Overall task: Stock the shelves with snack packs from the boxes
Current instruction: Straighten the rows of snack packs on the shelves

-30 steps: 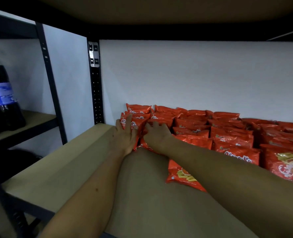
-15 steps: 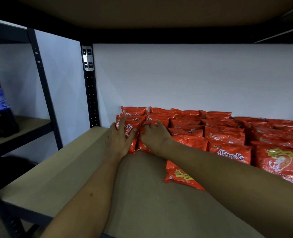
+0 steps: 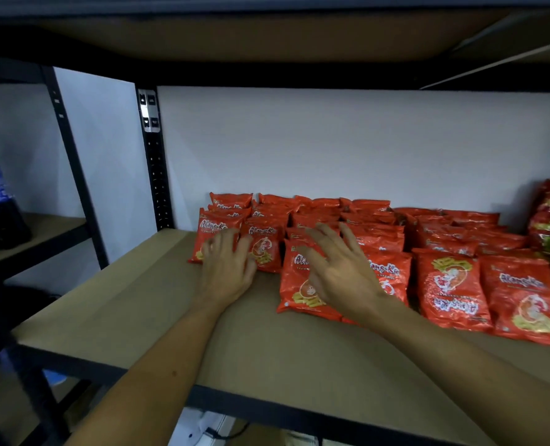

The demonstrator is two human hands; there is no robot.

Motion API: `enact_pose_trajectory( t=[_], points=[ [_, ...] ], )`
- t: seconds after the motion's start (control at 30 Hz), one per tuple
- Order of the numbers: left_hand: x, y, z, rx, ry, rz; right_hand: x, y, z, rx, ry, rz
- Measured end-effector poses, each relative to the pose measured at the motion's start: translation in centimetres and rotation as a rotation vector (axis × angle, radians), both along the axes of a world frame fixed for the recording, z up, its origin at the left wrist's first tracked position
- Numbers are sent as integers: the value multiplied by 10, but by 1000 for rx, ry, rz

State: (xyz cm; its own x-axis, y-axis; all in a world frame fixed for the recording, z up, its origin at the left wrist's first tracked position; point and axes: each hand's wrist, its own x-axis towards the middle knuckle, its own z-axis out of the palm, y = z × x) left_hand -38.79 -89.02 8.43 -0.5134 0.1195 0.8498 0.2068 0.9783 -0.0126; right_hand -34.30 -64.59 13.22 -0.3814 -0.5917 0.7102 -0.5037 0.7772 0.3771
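- On the shelf board (image 3: 132,320), red snack packs (image 3: 454,284) lie in overlapping rows against the back wall; a nudge could slide a glossy row out of line.
- Right hand (image 3: 341,268): fingers spread, holding nothing, over front pack (image 3: 302,284); catching it risks dragging it forward.
- Left hand (image 3: 227,267): fingers apart, holding nothing, at leftmost packs (image 3: 212,233); contact cannot be confirmed.

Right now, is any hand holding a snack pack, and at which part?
Nothing is held. The left hand and the right hand are both open with spread fingers, over the front red snack packs; neither grips one.
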Motion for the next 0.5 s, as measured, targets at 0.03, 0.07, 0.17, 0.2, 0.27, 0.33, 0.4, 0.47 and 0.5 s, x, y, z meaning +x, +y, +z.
enact_pose_trajectory(
  t=[0.03,0.07,0.17,0.2,0.27,0.33,0.4,0.47,0.5],
  points=[
    [7,10,-1,-28,-23,-30,1,11,-2,-19,-23,-24],
    [11,19,-3,-32,-55,-57,2,20,-1,-45,-44,-42],
    [27,43,-13,113,-220,-176,5,29,17,-130,-148,-58],
    [31,48,-16,165,-267,-205,5,29,26,-143,-218,-57],
    [41,55,-18,228,-306,-194,0,26,46,-141,-391,-66],
    [49,57,-15,277,-303,-156,-17,21,61,-137,-495,-84],
    [50,56,-12,283,-305,-126,-38,11,71,-141,-590,-83],
    [45,54,-10,230,-341,-109,-59,-1,78,-111,-670,-86],
    [40,53,-8,201,-362,-104,-70,-8,81,-91,-688,-99]
  ],
)
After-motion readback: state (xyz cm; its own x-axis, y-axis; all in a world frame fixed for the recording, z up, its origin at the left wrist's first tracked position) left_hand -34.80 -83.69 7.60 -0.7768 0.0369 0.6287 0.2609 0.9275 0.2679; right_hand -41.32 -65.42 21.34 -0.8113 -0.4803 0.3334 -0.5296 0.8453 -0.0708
